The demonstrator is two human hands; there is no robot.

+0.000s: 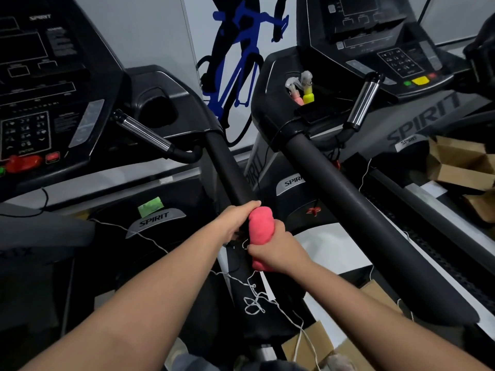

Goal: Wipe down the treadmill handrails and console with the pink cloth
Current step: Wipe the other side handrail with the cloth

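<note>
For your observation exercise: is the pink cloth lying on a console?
No, the right hand grips the bunched pink cloth against the black padded handrail.

I see the pink cloth [259,231] bunched into a roll and wrapped around the lower part of the black handrail [223,164], which runs down from the dark console [40,103].

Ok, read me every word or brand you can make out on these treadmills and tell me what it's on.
"SPIRIT": top of the left console
"SPIRIT": silver badge on the left motor cover
"SPIRIT": large letters on the right crossbar
"SPIRIT": small badge under it
"SPIRI", end hidden: badge on the right motor cover
Keypad labels on the left console and the right console: too blurred to read.
</note>
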